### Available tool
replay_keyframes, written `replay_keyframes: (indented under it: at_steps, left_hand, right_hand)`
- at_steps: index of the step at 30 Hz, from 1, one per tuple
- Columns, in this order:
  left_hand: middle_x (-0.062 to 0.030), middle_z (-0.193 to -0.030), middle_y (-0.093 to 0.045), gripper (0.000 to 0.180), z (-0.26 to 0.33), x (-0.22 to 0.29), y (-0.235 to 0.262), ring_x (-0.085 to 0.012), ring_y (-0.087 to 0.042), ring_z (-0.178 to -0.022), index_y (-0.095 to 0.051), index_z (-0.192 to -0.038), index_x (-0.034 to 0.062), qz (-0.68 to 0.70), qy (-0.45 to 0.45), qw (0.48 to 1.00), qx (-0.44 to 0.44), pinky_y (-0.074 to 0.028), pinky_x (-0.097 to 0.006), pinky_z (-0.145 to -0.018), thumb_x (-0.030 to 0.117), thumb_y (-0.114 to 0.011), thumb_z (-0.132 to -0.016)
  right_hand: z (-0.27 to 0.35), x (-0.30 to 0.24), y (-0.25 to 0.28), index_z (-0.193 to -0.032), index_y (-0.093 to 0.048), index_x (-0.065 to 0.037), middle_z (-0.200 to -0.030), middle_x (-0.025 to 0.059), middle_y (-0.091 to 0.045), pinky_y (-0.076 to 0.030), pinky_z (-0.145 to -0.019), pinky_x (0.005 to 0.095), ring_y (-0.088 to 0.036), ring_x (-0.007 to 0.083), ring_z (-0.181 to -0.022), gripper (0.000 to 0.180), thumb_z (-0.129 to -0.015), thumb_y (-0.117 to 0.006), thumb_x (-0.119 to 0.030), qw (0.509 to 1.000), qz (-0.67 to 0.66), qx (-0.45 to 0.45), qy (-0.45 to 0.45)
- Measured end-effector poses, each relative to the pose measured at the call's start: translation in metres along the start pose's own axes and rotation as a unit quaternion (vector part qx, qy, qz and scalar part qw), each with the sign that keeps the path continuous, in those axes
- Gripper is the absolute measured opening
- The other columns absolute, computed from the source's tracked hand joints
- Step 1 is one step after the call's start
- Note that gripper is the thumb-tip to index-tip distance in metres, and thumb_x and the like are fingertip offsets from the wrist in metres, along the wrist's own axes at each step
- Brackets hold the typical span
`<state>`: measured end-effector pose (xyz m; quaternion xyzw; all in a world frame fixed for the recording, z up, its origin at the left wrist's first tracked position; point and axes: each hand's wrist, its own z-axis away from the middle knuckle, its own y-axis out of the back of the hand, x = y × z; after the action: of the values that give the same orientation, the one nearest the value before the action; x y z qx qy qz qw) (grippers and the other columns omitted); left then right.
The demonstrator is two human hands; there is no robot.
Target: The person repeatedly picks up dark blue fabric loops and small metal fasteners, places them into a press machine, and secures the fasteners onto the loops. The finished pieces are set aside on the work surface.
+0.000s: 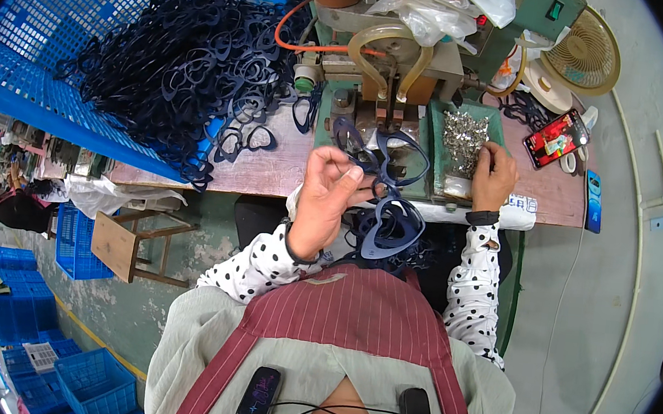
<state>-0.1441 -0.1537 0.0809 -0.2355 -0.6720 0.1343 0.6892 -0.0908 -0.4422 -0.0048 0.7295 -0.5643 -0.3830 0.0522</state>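
Note:
My left hand (326,194) pinches a dark blue heart-shaped eyeglass frame (394,229) near the table's front edge, in front of the press. Other dark blue heart-shaped rims (423,154) overlap by its fingers, reaching up under the press head (392,103); I cannot tell whether they belong to one frame or two. My right hand (495,179) is at the right side of a green tray (434,129) of small shiny metal parts (463,140). Its fingers are drawn together and bent down into the parts; what they grip, if anything, is hidden.
A big blue basket (87,124) heaped with dark blue frames (193,60) stands left. More frames lie in my lap. To the right are a red-screened phone (556,138), a blue phone-like object (593,202) and a fan (582,52). A wooden stool (118,246) stands lower left.

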Motion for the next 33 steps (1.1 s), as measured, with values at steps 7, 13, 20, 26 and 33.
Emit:
replay_keyframes:
  at_steps: [7,13,20,26,33]
  left_hand:
    - [-0.009,-0.074,-0.059,0.023,-0.01,0.027,-0.017,-0.0249,-0.061,-0.063,-0.064,-0.083,0.0035,-0.532,-0.226,0.816,0.0,-0.048,-0.033,-0.055,0.025,-0.071,-0.085]
    - [-0.0081,-0.071,-0.055,0.031,-0.015,0.035,-0.039,-0.029,-0.058,-0.059,-0.064,-0.075,0.0082,-0.671,-0.305,0.675,0.037,-0.043,-0.04,-0.051,0.037,-0.075,-0.078]
    - [-0.0058,-0.069,-0.051,0.023,-0.011,0.036,-0.037,-0.025,-0.054,-0.058,-0.067,-0.076,0.0101,-0.618,-0.303,0.725,0.024,-0.04,-0.037,-0.053,0.03,-0.079,-0.076]
    - [-0.0058,-0.067,-0.053,0.024,-0.011,0.037,-0.032,-0.026,-0.054,-0.057,-0.068,-0.074,0.0097,-0.619,-0.316,0.718,0.015,-0.039,-0.037,-0.054,0.03,-0.08,-0.075]
    - [-0.0032,-0.068,-0.054,0.015,-0.003,0.046,-0.031,-0.0224,-0.055,-0.06,-0.068,-0.072,0.0109,-0.612,-0.344,0.712,0.021,-0.037,-0.036,-0.057,0.022,-0.077,-0.073]
  right_hand:
    - [0.0,0.007,-0.003,-0.095,-0.065,-0.011,-0.081,0.0088,-0.066,-0.043,-0.076,0.0423,-0.062,0.0302,-0.08,0.009,-0.087,-0.064,-0.015,0.998,-0.004,-0.026,-0.058]
    - [-0.02,-0.053,0.009,-0.093,-0.067,-0.006,-0.086,0.01,-0.07,-0.048,-0.078,0.0344,-0.065,0.0263,-0.08,0.01,-0.084,-0.064,-0.006,0.953,-0.227,-0.124,-0.158]
    - [-0.042,-0.139,0.044,-0.092,-0.073,0.001,-0.09,0.0057,-0.068,-0.048,-0.075,0.0237,-0.063,0.0117,-0.085,0.013,-0.08,-0.068,0.0,0.886,-0.361,-0.264,-0.124]
    - [-0.038,-0.154,0.029,-0.1,-0.067,-0.001,-0.085,0.0056,-0.071,-0.046,-0.061,0.0223,-0.061,0.0075,-0.071,0.026,-0.075,-0.075,-0.005,0.849,-0.429,-0.254,-0.174]
    - [-0.049,-0.172,0.022,-0.111,-0.051,0.003,-0.082,0.0103,-0.07,-0.05,-0.066,0.0239,-0.064,0.0099,-0.075,0.046,-0.072,-0.075,0.0,0.832,-0.44,-0.27,-0.202]
